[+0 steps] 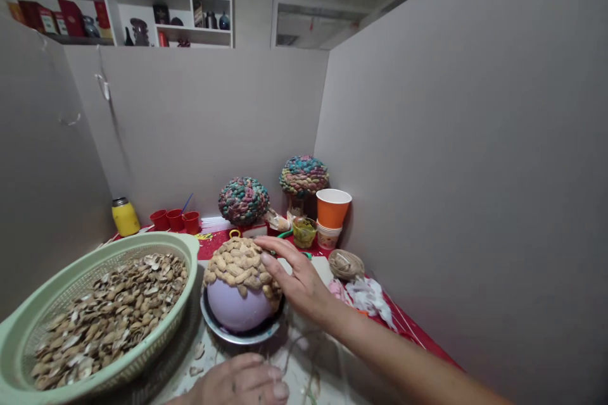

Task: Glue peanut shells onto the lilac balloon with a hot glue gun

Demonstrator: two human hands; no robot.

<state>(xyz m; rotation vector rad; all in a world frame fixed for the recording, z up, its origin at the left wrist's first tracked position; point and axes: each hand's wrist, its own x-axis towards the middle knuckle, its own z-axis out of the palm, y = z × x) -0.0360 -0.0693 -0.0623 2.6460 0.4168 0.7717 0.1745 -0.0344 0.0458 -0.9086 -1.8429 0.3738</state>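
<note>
A lilac ball, which looks like a balloon, sits in a shallow metal bowl. Peanut shells cover its upper part in a close layer, and the lower front is bare. My right hand lies against the ball's right side, its fingers stretched over the shells and its thumb apart. Low in the view, my left hand rests near the table top in front of the bowl, fingers loosely extended with nothing visible in them. Its palm side is hidden.
A green basket of loose shells stands left. Behind are two multicoloured shell-covered balls, red cups, a yellow jar, an orange paper cup and twine. Crumpled plastic lies right. Grey partitions enclose the table.
</note>
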